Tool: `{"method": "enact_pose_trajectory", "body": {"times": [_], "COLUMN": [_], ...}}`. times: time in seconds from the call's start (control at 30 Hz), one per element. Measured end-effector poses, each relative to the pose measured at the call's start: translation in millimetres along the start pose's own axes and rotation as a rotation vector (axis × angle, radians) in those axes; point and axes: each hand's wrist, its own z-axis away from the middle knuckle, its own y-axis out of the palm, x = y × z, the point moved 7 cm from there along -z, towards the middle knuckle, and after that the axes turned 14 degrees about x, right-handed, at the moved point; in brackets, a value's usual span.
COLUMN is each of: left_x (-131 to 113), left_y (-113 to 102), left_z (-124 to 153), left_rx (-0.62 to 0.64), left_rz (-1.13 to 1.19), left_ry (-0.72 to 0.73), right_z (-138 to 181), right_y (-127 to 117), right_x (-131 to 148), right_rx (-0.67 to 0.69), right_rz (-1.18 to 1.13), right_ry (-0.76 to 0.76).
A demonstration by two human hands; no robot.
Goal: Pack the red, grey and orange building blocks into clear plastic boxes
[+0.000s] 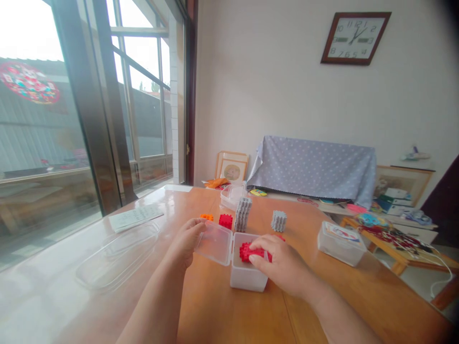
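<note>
On the left of the worktop (206, 310), a clear oval plastic piece (118, 258) lies flat near the left edge, with a printed sheet (136, 218) just beyond it. The left hand (189, 241) comes in from the near edge, thumb and fingers pinched together on the outer side of a translucent lid (217, 242), which is swung out to the left and meets the rim of an open box (248, 278). Beyond the lid sit an orange block (207, 217) and a red block (225, 221); a clear container (229, 203) stands toward the far edge, and a tall grey stack (243, 216) rises right behind the box. In the box's mouth is a red stack (245, 252), its long axis running roughly left to right, directly beneath the fingers of the right hand (276, 252). That hand is the nearer one; its grip is parted only by the stack's thickness, thumb on the near side and fingers over the top, closed on it. Whether the stack touches the box floor cannot be told. Farther right, a short grey stack (279, 221) stands toward the far edge, and a closed box (340, 244) rests near the right edge.
</note>
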Motion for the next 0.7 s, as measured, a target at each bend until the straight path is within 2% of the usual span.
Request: {"method": "enact_pose_trajectory", "body": {"times": [0.13,0.5,0.7], "left_x": [4,3,4], "left_y": [0,-1,-1], "left_z": [-2,-2,-2], "left_rx": [0.019,0.020,0.026], "left_rz": [0.028,0.120,0.122], "left_ry": [-0.009,0.005,-0.002], "right_z": [-5,-1,2], "right_y": [10,20,13], "right_x": [3,-3,-21], "right_rx": [0.019,0.064,-0.022], "right_rz": [0.096,0.131,0.118], "right_ry": [0.033,0.086,0.143]}}
